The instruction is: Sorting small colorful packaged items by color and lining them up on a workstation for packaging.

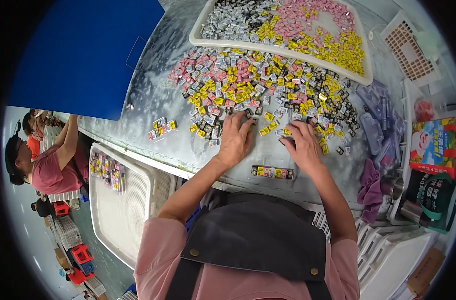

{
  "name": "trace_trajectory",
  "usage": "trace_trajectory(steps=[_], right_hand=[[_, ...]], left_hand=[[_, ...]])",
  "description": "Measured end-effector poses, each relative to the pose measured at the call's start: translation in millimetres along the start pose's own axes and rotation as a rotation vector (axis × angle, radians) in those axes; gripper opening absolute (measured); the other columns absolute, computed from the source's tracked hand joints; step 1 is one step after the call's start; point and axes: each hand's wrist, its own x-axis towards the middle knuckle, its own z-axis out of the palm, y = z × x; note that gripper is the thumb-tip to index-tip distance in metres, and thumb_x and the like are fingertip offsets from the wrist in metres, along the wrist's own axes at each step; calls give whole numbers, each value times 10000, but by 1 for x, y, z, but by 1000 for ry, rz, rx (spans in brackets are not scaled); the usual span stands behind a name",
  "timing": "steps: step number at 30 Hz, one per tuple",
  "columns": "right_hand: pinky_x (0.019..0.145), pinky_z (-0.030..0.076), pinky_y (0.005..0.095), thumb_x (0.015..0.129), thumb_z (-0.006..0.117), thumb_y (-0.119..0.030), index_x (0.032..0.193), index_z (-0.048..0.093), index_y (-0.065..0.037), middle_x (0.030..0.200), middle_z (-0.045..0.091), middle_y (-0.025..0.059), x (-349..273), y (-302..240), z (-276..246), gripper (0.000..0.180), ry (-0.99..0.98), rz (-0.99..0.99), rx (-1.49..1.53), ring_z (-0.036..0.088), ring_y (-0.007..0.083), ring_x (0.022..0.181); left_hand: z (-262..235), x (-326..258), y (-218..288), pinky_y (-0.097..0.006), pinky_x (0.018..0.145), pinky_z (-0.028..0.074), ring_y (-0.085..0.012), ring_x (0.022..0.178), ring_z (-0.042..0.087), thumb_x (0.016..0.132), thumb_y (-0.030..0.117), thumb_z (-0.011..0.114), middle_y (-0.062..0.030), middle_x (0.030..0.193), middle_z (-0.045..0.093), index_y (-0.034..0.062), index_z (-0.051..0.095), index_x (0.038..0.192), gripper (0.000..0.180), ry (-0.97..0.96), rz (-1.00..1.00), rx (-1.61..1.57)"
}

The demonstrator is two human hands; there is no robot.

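Note:
A loose heap of small rectangular packets (238, 92), pink, yellow, black and pale grey, covers the table ahead of me. My left hand (234, 141) reaches the heap's near edge, fingers bent around a small black packet at their tips. To its right, my right hand (305, 146) pinches a small dark packet between thumb and fingers. Between and below the hands lies a clear tray (273, 172) with a row of mixed-colour packets. Another small filled clear tray (162, 129) sits farther left on the table.
A big white tub (283, 49) of colour-sorted packets stands behind the heap. A blue panel (83, 55) rises at the left, with a co-worker (58, 165) beyond it. A white crate (120, 220) holds filled trays. At right lie clear plastic trays (380, 120) and a purple cloth (370, 192).

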Motion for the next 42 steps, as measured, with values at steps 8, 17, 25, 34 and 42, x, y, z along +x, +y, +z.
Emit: trace_trajectory(steps=[8, 17, 25, 34, 42], right_hand=[[834, 479, 432, 812, 766, -221, 1049, 672, -43, 1038, 564, 123, 9, -14, 7, 311, 22, -93, -131, 550, 323, 989], [818, 480, 439, 798, 735, -151, 937, 663, -52, 972, 548, 114, 15, -6, 16, 185, 33, 14, -216, 552, 313, 939], [879, 472, 434, 778, 692, -48, 1087, 681, -56, 1066, 562, 118, 15, 4, 2, 310, 9, -16, -162, 544, 318, 1012], [852, 483, 425, 805, 716, -60, 1058, 666, -36, 1024, 563, 108, 10, 4, 10, 258, -16, -113, -173, 566, 315, 997], [860, 503, 429, 831, 725, -103, 1145, 644, -67, 1097, 564, 105, 19, -6, 13, 326, -35, -43, -77, 587, 315, 1014]], left_hand=[[16, 28, 24, -507, 959, 414, -400, 1068, 506, 806, 72, 730, -189, 1185, 549, 16, 601, 1191, 409, 26, 137, -71], [39, 53, 28, -541, 1071, 365, -375, 1091, 515, 813, 110, 720, -154, 1136, 577, 34, 632, 1199, 403, -58, 145, 13], [44, 42, 32, -550, 1081, 352, -356, 1065, 532, 806, 120, 724, -133, 1054, 592, 28, 649, 1090, 308, -62, 204, 0], [26, 37, 42, -516, 1003, 371, -355, 981, 523, 804, 148, 738, -140, 993, 557, 29, 634, 1000, 252, 18, 81, 28], [21, 72, -10, -443, 802, 441, -343, 898, 552, 840, 93, 675, -154, 966, 586, 28, 659, 1056, 226, -8, 30, 238]])
